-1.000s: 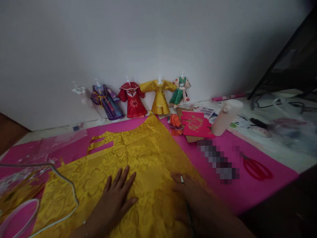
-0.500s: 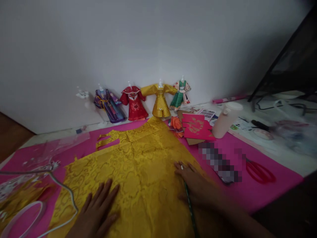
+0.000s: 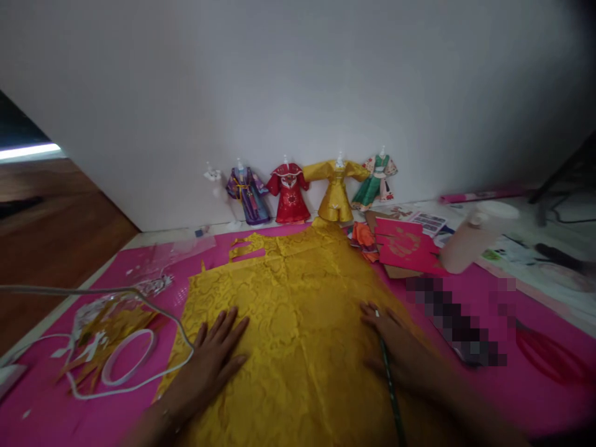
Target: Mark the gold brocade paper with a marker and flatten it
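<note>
A large yellow patterned cloth (image 3: 279,323) lies spread over a bright pink mat (image 3: 139,257), with narrow cut strips at its upper left. My left hand (image 3: 212,363) rests flat on its left part, fingers spread, holding nothing. On the right part lies my right hand (image 3: 400,347), with a thin dark green pencil (image 3: 392,394) held in it, its pale tip near the index finger and its shaft slanting down toward me. Light creases run across the cloth between both hands.
Small dressed forms, one in a yellow robe (image 3: 336,189), stand along the wall. Right: red card (image 3: 405,242), bottle (image 3: 475,236), pixelated object (image 3: 456,323), red-handled scissors (image 3: 554,354). Left: white tape ring (image 3: 128,357), yellow scraps (image 3: 112,320) and a white cable (image 3: 179,326).
The view has swung left, so the whole scene sits further right in the picture and more floor shows at the left. Both hands remain on the cloth.
</note>
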A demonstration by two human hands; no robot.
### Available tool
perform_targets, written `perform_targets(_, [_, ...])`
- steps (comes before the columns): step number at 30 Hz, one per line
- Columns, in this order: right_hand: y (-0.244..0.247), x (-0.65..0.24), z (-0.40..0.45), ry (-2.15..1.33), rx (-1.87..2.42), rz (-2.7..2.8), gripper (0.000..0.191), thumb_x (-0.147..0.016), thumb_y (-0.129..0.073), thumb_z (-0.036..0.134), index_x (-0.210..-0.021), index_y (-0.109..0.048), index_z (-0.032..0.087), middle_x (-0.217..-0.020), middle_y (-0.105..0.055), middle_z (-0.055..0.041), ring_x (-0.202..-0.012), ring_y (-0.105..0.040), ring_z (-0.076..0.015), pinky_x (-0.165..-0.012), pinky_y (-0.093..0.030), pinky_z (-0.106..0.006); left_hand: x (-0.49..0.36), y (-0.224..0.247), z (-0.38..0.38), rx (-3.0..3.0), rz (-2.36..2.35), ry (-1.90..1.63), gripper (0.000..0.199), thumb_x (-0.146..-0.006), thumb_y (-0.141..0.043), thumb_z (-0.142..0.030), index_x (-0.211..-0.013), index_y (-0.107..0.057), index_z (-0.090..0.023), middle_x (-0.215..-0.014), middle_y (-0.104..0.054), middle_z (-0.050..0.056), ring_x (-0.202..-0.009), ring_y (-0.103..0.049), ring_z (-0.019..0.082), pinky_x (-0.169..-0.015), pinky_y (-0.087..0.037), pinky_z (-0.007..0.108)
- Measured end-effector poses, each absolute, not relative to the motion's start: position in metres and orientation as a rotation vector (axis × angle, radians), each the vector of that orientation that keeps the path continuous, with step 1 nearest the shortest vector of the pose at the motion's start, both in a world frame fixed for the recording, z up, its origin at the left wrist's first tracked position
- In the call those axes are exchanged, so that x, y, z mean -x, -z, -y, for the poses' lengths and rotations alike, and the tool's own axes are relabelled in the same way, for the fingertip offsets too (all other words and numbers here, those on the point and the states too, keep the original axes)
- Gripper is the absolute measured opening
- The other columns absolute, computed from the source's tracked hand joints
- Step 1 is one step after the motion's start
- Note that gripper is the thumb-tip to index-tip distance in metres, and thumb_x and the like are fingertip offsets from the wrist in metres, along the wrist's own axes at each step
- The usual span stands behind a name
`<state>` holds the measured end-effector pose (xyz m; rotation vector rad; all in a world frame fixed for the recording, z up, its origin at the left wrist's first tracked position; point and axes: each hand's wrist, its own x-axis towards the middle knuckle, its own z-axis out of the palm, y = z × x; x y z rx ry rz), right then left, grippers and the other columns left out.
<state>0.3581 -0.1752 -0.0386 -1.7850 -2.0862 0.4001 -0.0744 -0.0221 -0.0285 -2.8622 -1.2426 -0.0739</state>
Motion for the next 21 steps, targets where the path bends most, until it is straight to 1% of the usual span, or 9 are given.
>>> perform_targets(4, [0.039,-0.357,0.176,-0.361,1.790,2.089,0.063,-0.090,-0.064,0.048,-0.140,-0.052,0.012,-0.159,-0.037,-0.0205,-0.149,-0.030,-0.0353,-0.121,-0.027,-0.062,0.099,0.040,0.023,2.742,1.329,0.148,0.064,-0.102,-0.038,-0.055,-0.159,-0.016,-0.034,-0.166,-0.017,0.009,-0.150,-0.020,0.038,-0.114,-0.026,0.068])
perform_targets(7, [0.039,-0.359,0.176,-0.331,1.820,2.125,0.061,-0.091,-0.062,0.044,-0.142,-0.051,0.012,-0.158,-0.039,-0.0199,-0.148,-0.032,-0.0351,-0.120,-0.030,-0.061,0.112,0.047,0.021,2.707,1.370,0.147,0.063,-0.103,-0.037,-0.055,-0.159,-0.019,-0.033,-0.165,-0.018,0.010,-0.150,-0.020,0.038,-0.113,-0.027,0.068])
perform_targets(9, [0.039,-0.363,0.173,-0.284,1.847,2.131,0.053,-0.094,-0.057,0.034,-0.142,-0.053,0.014,-0.157,-0.041,-0.0183,-0.147,-0.035,-0.0344,-0.119,-0.031,-0.062,0.114,0.049,0.019,2.704,1.377,0.158,0.061,-0.103,-0.036,-0.054,-0.158,-0.021,-0.032,-0.165,-0.019,0.010,-0.150,-0.020,0.038,-0.113,-0.028,0.068])
perform_targets(11, [0.038,-0.368,0.166,-0.216,1.855,2.141,0.048,-0.095,-0.048,0.021,-0.142,-0.055,0.016,-0.155,-0.044,-0.0171,-0.146,-0.037,-0.0336,-0.117,-0.032,-0.063,0.110,0.048,0.018,2.697,1.383,0.168,0.059,-0.104,-0.036,-0.052,-0.158,-0.023,-0.033,-0.165,-0.020,0.009,-0.150,-0.021,0.038,-0.113,-0.028,0.068])
perform_targets(13, [0.037,-0.371,0.156,-0.140,1.847,2.147,0.052,-0.092,-0.041,0.009,-0.141,-0.056,0.017,-0.153,-0.047,-0.0177,-0.144,-0.040,-0.0335,-0.115,-0.035,-0.063,0.103,0.046,0.017,2.699,1.368,0.167,0.058,-0.104,-0.034,-0.051,-0.157,-0.023,-0.033,-0.164,-0.021,0.009,-0.150,-0.023,0.037,-0.113,-0.029,0.068])
perform_targets(15, [0.035,-0.370,0.145,-0.087,1.847,2.141,0.060,-0.088,-0.038,0.002,-0.142,-0.056,0.020,-0.151,-0.050,-0.0169,-0.143,-0.043,-0.0336,-0.113,-0.039,-0.061,0.093,0.045,0.018,2.729,1.310,0.151,0.060,-0.103,-0.036,-0.052,-0.158,-0.022,-0.032,-0.164,-0.021,0.009,-0.149,-0.024,0.037,-0.113,-0.031,0.067])
perform_targets(18, [0.030,-0.365,0.134,-0.054,1.842,2.089,0.070,-0.082,-0.039,-0.001,-0.145,-0.053,0.025,-0.148,-0.056,-0.0116,-0.139,-0.048,-0.0332,-0.112,-0.041,-0.059,0.080,0.049,0.020,2.802,1.165,0.120,0.064,-0.101,-0.041,-0.052,-0.158,-0.017,-0.035,-0.163,-0.021,0.008,-0.147,-0.028,0.036,-0.111,-0.036,0.065])
perform_targets(19, [0.029,-0.365,0.132,-0.058,1.818,2.036,0.070,-0.081,-0.040,0.000,-0.145,-0.054,0.026,-0.145,-0.059,-0.0098,-0.137,-0.050,-0.0329,-0.112,-0.042,-0.057,0.076,0.053,0.021,2.810,1.100,0.165,0.066,-0.099,-0.043,-0.052,-0.158,-0.017,-0.037,-0.162,-0.023,0.008,-0.146,-0.031,0.038,-0.108,-0.038,0.067])
perform_targets(21, [0.024,-0.375,0.131,-0.068,1.757,1.829,0.064,-0.081,-0.044,0.005,-0.139,-0.059,0.030,-0.136,-0.066,-0.0051,-0.129,-0.059,-0.0310,-0.110,-0.045,-0.053,0.070,0.061,0.024,2.789,1.075,0.244,0.069,-0.097,-0.045,-0.049,-0.156,-0.012,-0.040,-0.160,-0.027,0.008,-0.144,-0.033,0.039,-0.107,-0.038,0.069])
